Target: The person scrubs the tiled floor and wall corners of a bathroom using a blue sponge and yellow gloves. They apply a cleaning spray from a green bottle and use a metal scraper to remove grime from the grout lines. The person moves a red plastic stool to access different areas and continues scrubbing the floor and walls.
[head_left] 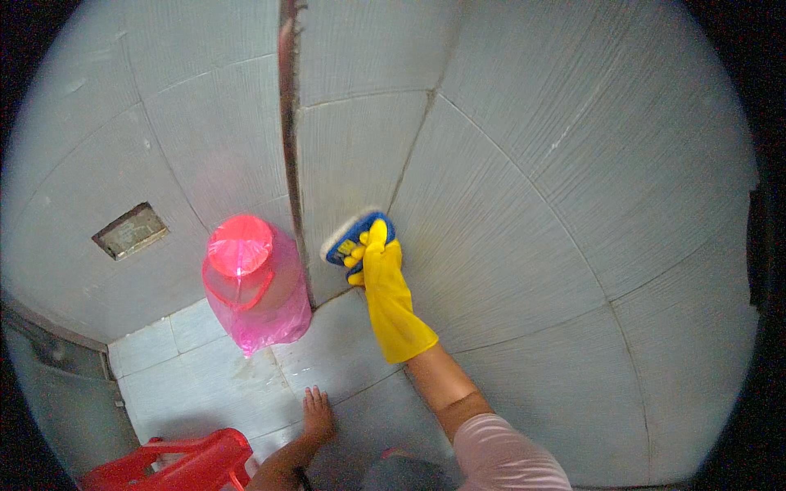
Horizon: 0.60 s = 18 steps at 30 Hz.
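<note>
A yellow rubber glove covers my right hand (377, 252), whose fingers are wrapped around the handle of a blue scrub brush (345, 243). The brush's pale bristle side lies against the grey tiled wall (524, 237), close to the corner. My left hand (318, 413) is bare and holds nothing. Its fingers are stretched out over the floor tiles, low in the view; whether they touch the floor I cannot tell.
Near the corner stands a red-lidded container (240, 245) wrapped in a translucent pink plastic bag (274, 323). A red plastic stool (196, 458) is at the lower left. A recessed box (131, 231) sits in the left wall. A dark reddish strip (288, 123) runs along the wall.
</note>
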Available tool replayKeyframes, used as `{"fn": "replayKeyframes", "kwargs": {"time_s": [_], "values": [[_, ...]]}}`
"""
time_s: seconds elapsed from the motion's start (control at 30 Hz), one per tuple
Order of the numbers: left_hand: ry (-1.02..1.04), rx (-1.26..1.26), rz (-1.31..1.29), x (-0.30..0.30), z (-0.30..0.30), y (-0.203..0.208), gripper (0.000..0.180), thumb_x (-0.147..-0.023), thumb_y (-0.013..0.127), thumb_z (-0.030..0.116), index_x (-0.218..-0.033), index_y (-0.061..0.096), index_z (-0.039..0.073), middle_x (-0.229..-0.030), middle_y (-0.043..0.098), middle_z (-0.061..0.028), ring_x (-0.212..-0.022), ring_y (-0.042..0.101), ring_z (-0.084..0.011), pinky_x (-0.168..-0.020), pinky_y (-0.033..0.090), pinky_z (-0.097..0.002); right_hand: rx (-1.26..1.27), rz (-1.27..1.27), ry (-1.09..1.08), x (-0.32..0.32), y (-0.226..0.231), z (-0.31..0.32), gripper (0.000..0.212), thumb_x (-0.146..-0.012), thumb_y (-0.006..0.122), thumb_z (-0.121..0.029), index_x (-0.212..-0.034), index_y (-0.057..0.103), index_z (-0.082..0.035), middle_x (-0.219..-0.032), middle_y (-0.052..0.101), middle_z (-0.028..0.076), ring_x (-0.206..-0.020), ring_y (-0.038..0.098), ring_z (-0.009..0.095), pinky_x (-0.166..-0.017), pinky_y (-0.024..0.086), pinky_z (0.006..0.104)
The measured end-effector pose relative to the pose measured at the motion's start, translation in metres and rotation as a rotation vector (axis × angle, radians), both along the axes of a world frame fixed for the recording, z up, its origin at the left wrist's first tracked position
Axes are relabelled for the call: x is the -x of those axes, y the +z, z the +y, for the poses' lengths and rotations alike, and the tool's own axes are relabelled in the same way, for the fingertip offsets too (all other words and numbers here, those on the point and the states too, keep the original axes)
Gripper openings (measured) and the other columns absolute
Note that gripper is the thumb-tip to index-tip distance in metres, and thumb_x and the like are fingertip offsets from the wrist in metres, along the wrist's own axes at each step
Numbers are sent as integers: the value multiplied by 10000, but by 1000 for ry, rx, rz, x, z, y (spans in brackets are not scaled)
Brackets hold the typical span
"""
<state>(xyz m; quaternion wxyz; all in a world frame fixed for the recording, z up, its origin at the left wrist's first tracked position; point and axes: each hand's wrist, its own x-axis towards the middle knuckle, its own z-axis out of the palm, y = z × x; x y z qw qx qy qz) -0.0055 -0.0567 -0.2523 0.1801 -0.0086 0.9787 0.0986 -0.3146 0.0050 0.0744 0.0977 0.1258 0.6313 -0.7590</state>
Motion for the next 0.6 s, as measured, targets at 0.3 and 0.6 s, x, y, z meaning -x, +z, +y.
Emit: {"fn": "replayKeyframes", "kwargs": {"time_s": [0.3,0.6], "values": [[4,-6,156,-8,-12,-12,550,-829,448,171,-1321,293,-20,-1404,163,-245,-1299,111,-444,-1048,165,-497,-226,640,223,-42,158,-31,499,-867,486,-437,-1123,406,-16,-842,583,181,-654,596,271,-462,493,359],[18,-179,182,13,0,-3,524,-830,446,176,-1303,325,-14,-1388,195,-247,-1290,134,-448,-1042,173,-504,-457,224,184,-27,34,-1,552,-852,466,-483,-1155,368,-33,-877,602,189,-597,618,300,-453,510,368]]}}
